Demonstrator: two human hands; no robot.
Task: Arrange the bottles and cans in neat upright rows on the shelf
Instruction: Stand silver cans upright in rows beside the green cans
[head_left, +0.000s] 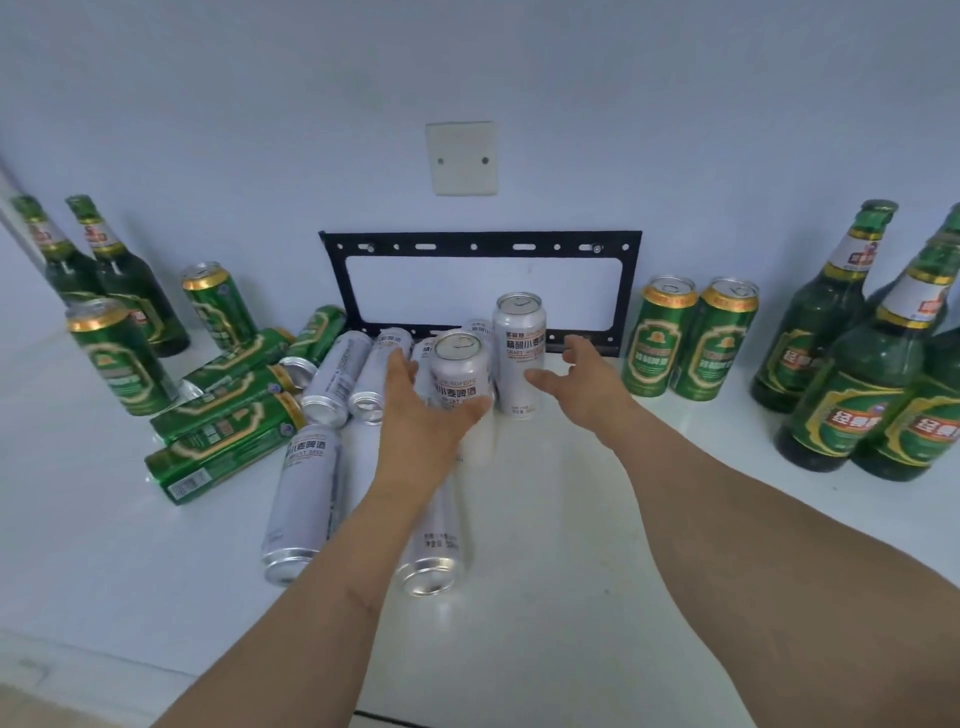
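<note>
Your left hand (431, 410) grips the white can (461, 371) upright near the shelf's (571, 519) middle, just beside a taller-standing white can (519, 358), while your right hand (582, 379) hovers open at that one's right, not clearly touching. These cans will likely feel light if empty, with slick, easily dented walls, so hold mid-body, not the rim. Your left forearm covers part of the fallen white cans (304, 499), and whether any are full can't be told.
</note>
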